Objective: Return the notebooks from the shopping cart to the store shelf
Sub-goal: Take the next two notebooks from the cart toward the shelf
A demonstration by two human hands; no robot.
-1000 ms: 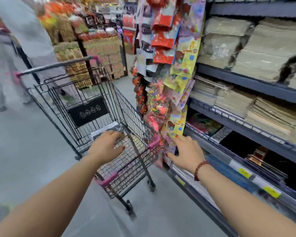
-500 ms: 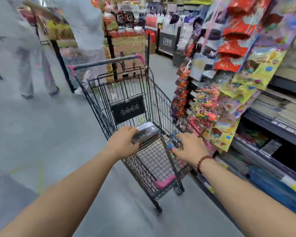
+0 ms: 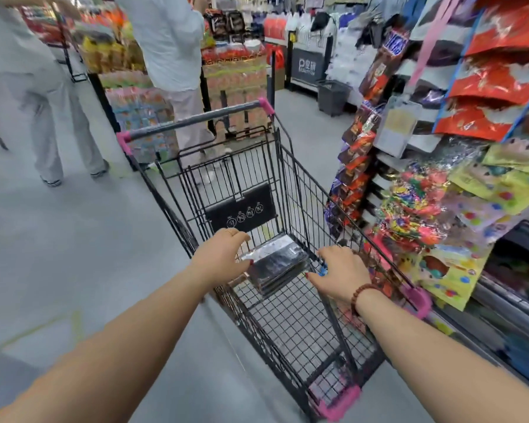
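Far left: two people (image 3: 165, 41) stand in the aisle on the grey floor (image 3: 74, 254). The left hand (image 3: 219, 257) is down inside the shopping cart (image 3: 290, 184). Its fingers are curled over the left edge of the notebooks (image 3: 277, 264), thumb on the side, which reads as a grip. The notebooks are a dark, shiny-wrapped stack low in the cart basket, below the black seat flap (image 3: 242, 213). Can't tell if the stack lies flat on the wire or is tipped up. The right hand (image 3: 339, 274) is just beside the stack's right edge, fingers spread. Can't tell if it touches. Further right, hanging snack packs (image 3: 434, 215) press on the cart side. The store shelf (image 3: 519, 303) sits low at far right, partly hidden by them.

Step, as I judge it: getting both hands on the stack to lift it out. To do it well:
- Slide the right fingers under the far edge.
- Clamp the whole stack, since the wrap looks slippery.
- Lift straight up over the wire rim.
- Swing clear of the hanging packs.
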